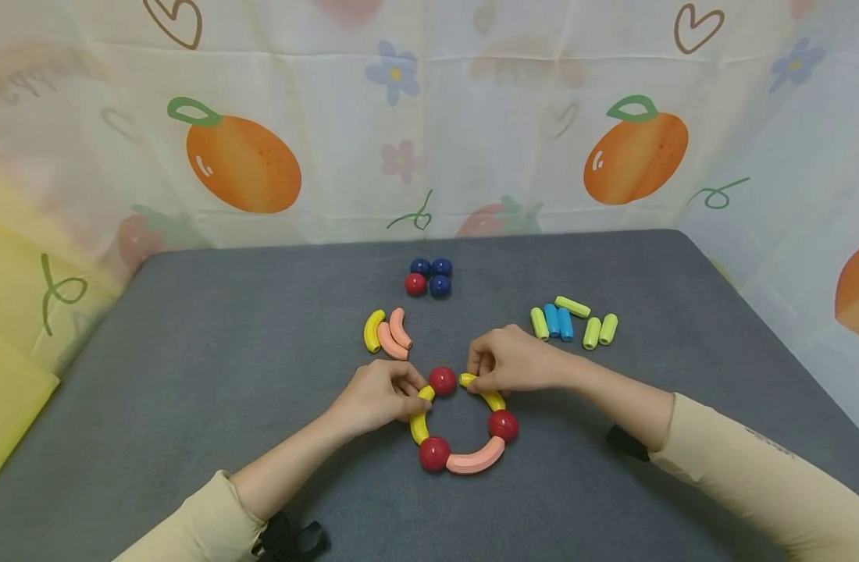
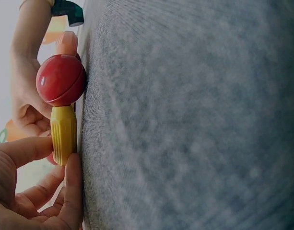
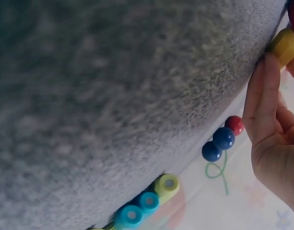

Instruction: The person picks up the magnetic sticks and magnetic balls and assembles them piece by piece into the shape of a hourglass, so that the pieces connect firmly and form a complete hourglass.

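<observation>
On the grey table, red balls and curved rods form a ring. My left hand pinches the left yellow curved rod between thumb and fingers, near its upper end beside the top red ball. That rod's lower end meets another red ball, seen up close in the left wrist view. With my right hand I pinch the right yellow curved rod; a small gap separates its tip from the top ball. Its other end meets the right red ball. A pink curved rod joins the lower balls.
Behind the ring lie a yellow curved rod and two pink ones. Farther back, a red ball sits with several blue balls. Short green rods and blue rods lie beyond my right hand.
</observation>
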Action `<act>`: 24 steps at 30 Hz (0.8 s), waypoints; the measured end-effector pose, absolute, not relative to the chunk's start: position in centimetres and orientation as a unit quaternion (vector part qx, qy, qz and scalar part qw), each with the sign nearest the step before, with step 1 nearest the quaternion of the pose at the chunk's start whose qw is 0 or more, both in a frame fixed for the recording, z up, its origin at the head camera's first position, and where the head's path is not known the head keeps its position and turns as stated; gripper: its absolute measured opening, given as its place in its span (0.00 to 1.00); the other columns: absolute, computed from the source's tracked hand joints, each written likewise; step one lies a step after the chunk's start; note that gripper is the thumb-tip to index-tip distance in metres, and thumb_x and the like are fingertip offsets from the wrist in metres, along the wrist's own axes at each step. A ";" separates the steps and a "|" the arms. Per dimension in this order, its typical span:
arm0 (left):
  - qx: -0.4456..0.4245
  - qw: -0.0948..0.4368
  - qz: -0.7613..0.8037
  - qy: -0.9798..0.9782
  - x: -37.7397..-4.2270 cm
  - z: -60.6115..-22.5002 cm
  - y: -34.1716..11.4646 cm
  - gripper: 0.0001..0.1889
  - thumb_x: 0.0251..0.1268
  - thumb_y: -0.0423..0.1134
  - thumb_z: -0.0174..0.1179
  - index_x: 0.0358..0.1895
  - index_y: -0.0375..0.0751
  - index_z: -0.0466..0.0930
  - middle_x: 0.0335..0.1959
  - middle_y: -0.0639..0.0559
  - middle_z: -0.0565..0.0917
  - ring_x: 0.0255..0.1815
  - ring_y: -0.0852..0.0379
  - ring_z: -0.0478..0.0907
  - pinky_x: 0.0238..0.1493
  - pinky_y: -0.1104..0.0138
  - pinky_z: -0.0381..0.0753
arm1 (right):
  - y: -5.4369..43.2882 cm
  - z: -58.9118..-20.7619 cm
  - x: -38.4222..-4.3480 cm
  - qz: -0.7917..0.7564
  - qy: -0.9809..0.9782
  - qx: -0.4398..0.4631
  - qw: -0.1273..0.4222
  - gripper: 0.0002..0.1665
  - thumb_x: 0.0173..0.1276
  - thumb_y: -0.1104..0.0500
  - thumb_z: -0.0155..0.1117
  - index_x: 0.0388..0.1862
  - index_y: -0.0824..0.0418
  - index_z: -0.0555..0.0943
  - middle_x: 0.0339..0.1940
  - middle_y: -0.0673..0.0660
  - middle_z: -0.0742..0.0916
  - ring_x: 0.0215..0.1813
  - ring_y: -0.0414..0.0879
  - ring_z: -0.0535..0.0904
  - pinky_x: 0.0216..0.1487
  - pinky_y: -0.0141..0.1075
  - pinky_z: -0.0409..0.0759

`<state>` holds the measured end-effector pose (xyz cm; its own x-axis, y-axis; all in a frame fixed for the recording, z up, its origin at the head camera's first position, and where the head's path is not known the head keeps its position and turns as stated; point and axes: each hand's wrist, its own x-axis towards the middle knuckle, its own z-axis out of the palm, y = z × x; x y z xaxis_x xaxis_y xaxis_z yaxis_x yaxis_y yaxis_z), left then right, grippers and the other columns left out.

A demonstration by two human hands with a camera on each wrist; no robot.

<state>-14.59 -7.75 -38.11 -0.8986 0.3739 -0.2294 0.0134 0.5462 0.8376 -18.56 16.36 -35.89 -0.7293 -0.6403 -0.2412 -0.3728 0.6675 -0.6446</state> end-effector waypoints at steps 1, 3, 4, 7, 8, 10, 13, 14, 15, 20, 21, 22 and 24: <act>0.116 0.194 0.460 0.859 -14.6 -38.1 -7.8 0.08 0.53 0.37 0.72 0.36 0.40 0.85 0.26 0.51 0.85 0.23 0.63 0.78 0.28 0.69 0.78 | 16.3 -35.9 -18.6 -0.291 0.882 -0.290 0.230 0.06 0.62 0.56 0.71 0.32 0.56 0.82 0.19 0.48 0.83 0.18 0.36 0.76 0.22 0.28 0.75; 0.122 0.191 0.455 0.861 -14.6 -38.0 -7.8 0.08 0.52 0.37 0.72 0.35 0.40 0.86 0.26 0.51 0.85 0.23 0.63 0.77 0.28 0.70 0.78 | 16.1 -35.9 -18.6 -0.295 0.879 -0.297 0.227 0.06 0.62 0.57 0.71 0.32 0.56 0.82 0.20 0.48 0.84 0.18 0.35 0.76 0.22 0.29 0.76; 0.125 0.190 0.453 0.862 -14.7 -38.0 -7.8 0.09 0.52 0.37 0.72 0.35 0.39 0.86 0.26 0.51 0.85 0.23 0.63 0.77 0.28 0.70 0.77 | 16.1 -36.0 -18.6 -0.296 0.878 -0.301 0.226 0.06 0.62 0.57 0.71 0.32 0.56 0.82 0.21 0.48 0.84 0.19 0.35 0.76 0.22 0.29 0.76; 0.130 0.191 0.449 0.863 -14.7 -37.9 -7.8 0.09 0.51 0.37 0.73 0.35 0.39 0.86 0.27 0.50 0.85 0.24 0.63 0.77 0.28 0.70 0.77 | 16.1 -36.0 -18.5 -0.297 0.876 -0.308 0.222 0.06 0.62 0.57 0.72 0.33 0.57 0.83 0.23 0.49 0.85 0.21 0.34 0.77 0.24 0.29 0.78; 0.130 0.192 0.447 0.864 -14.7 -37.9 -7.7 0.09 0.51 0.37 0.73 0.35 0.39 0.85 0.27 0.50 0.85 0.24 0.63 0.77 0.29 0.70 0.77 | 16.1 -36.0 -18.5 -0.297 0.876 -0.310 0.220 0.06 0.62 0.57 0.72 0.33 0.57 0.83 0.23 0.49 0.85 0.21 0.34 0.77 0.24 0.29 0.79; 0.126 0.192 0.445 0.866 -14.7 -37.9 -7.7 0.12 0.50 0.37 0.73 0.38 0.39 0.84 0.29 0.50 0.85 0.25 0.63 0.77 0.29 0.70 0.77 | 16.1 -36.0 -18.5 -0.296 0.876 -0.312 0.219 0.06 0.62 0.56 0.72 0.33 0.56 0.83 0.24 0.49 0.86 0.22 0.34 0.77 0.25 0.29 0.79; 0.125 0.185 0.444 0.868 -14.8 -38.0 -7.5 0.19 0.49 0.36 0.74 0.46 0.39 0.83 0.34 0.49 0.84 0.28 0.62 0.78 0.30 0.70 0.78 | 16.0 -36.0 -18.5 -0.295 0.876 -0.315 0.217 0.06 0.62 0.56 0.72 0.34 0.56 0.84 0.24 0.48 0.86 0.24 0.34 0.78 0.26 0.28 0.79; 0.130 0.179 0.442 0.869 -14.8 -38.0 -7.4 0.21 0.49 0.36 0.74 0.50 0.40 0.82 0.36 0.48 0.84 0.29 0.62 0.78 0.31 0.71 0.78 | 16.0 -36.0 -18.5 -0.295 0.875 -0.316 0.217 0.06 0.62 0.56 0.72 0.34 0.56 0.84 0.25 0.48 0.86 0.25 0.34 0.78 0.27 0.28 0.79; 0.137 0.175 0.440 0.870 -14.8 -38.0 -7.3 0.24 0.50 0.36 0.74 0.53 0.41 0.81 0.39 0.48 0.84 0.30 0.62 0.78 0.31 0.71 0.77 | 16.0 -36.1 -18.5 -0.295 0.875 -0.318 0.216 0.06 0.62 0.56 0.72 0.35 0.56 0.84 0.25 0.48 0.86 0.25 0.34 0.78 0.27 0.28 0.79; 0.191 0.163 0.423 0.871 -15.0 -38.1 -7.1 0.27 0.53 0.33 0.71 0.59 0.46 0.80 0.44 0.47 0.86 0.29 0.62 0.76 0.26 0.71 0.75 | 15.9 -36.1 -18.5 -0.295 0.872 -0.327 0.212 0.06 0.63 0.56 0.71 0.36 0.56 0.84 0.27 0.48 0.87 0.28 0.34 0.79 0.30 0.27 0.80; 0.197 0.164 0.421 0.870 -15.0 -38.1 -7.1 0.26 0.53 0.32 0.71 0.59 0.46 0.81 0.43 0.47 0.86 0.28 0.62 0.76 0.25 0.71 0.74 | 15.9 -36.1 -18.5 -0.296 0.872 -0.328 0.212 0.06 0.64 0.56 0.71 0.37 0.56 0.84 0.28 0.48 0.87 0.28 0.34 0.79 0.31 0.27 0.80; 0.201 0.163 0.420 0.869 -15.0 -38.1 -7.1 0.26 0.53 0.32 0.70 0.59 0.47 0.81 0.43 0.47 0.86 0.27 0.63 0.76 0.24 0.72 0.73 | 15.9 -36.1 -18.5 -0.296 0.872 -0.329 0.211 0.06 0.64 0.56 0.71 0.37 0.56 0.84 0.28 0.48 0.87 0.28 0.34 0.79 0.31 0.27 0.80; 0.204 0.161 0.421 0.869 -15.0 -38.1 -7.1 0.25 0.53 0.32 0.70 0.58 0.47 0.82 0.43 0.48 0.86 0.25 0.63 0.75 0.23 0.72 0.73 | 15.9 -36.1 -18.5 -0.296 0.871 -0.330 0.210 0.06 0.64 0.56 0.70 0.37 0.56 0.84 0.28 0.48 0.87 0.29 0.34 0.79 0.32 0.27 0.80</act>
